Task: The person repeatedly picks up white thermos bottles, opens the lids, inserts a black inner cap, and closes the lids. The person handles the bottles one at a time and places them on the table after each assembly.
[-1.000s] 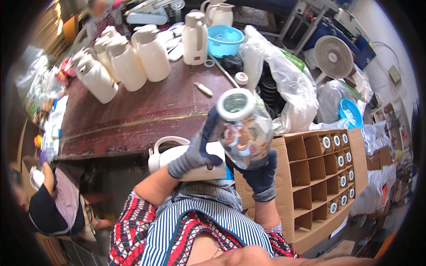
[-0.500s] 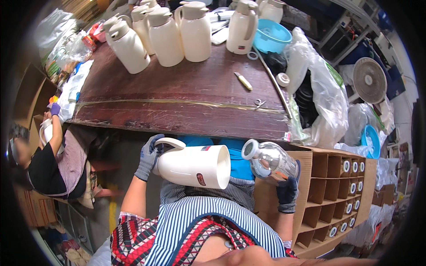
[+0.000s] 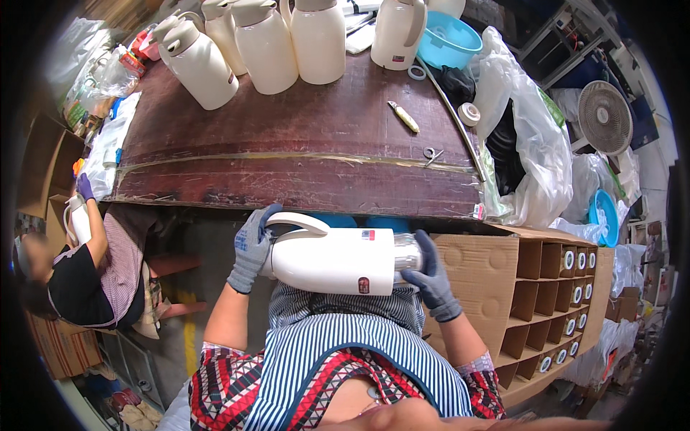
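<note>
A cream thermos jug body [image 3: 327, 262] lies on its side in front of me, its wide end to the right. My gloved left hand [image 3: 253, 248] grips it at the narrow end, beside the handle. Out of the wide end sticks the rear part of a silvery glass liner [image 3: 407, 253]; the rest of it is hidden inside. My gloved right hand [image 3: 433, 280] has its fingers wrapped round that projecting part.
Several cream jugs [image 3: 266, 50] stand along the table's [image 3: 287, 129] far side, near a blue basin [image 3: 449, 42]. A cutter [image 3: 404, 117] and scissors [image 3: 433, 156] lie on the right. A divided carton [image 3: 471, 280] holding liners is at my right. A co-worker [image 3: 86, 280] sits at left.
The glass liner has moved left from beside the jug and gone most of the way into its wide opening. My right hand moved with it; the jug shifted slightly right.
</note>
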The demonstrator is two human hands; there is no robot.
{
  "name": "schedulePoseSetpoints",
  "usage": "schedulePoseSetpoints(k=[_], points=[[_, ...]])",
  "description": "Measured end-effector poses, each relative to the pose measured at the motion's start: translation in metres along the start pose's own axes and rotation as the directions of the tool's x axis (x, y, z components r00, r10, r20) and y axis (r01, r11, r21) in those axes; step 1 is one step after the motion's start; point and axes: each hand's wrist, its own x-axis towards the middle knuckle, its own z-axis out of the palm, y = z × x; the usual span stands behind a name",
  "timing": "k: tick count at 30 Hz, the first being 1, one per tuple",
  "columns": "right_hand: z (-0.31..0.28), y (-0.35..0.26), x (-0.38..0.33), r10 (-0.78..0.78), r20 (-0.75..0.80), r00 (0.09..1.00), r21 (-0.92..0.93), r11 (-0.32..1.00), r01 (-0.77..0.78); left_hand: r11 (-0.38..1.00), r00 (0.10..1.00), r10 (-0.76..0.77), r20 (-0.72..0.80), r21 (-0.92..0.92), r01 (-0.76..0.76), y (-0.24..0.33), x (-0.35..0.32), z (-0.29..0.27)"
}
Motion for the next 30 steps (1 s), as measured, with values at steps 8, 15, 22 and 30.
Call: schedulePoseSetpoints(k=[8, 15, 22, 30], points=[[0.005, -0.013, 0.018, 0.248, 0.166, 0.954, -0.486, 0.863, -0.139, 0.811, 0.963, 0.267, 0.023, 0.535, -0.238, 0.026, 0.001, -0.005], [0.019, -0.017, 0.018, 0.224, 0.215, 0.951, -0.443, 0.890, -0.109, 0.973, 0.996, 0.063, 0.064, 0.218, -0.076, 0.013, -0.003, 0.003], [0.024, -0.017, 0.013, 0.224, 0.183, 0.957, -0.576, 0.814, -0.080, 0.986, 0.996, 0.077, 0.055, 0.147, -0.084, 0.018, -0.004, 0.002], [0.011, -0.013, 0.016, 0.336, 0.222, 0.915, -0.511, 0.839, -0.184, 0.997, 0.990, -0.013, 0.139, 0.083, 0.001, 0.026, -0.005, -0.002]])
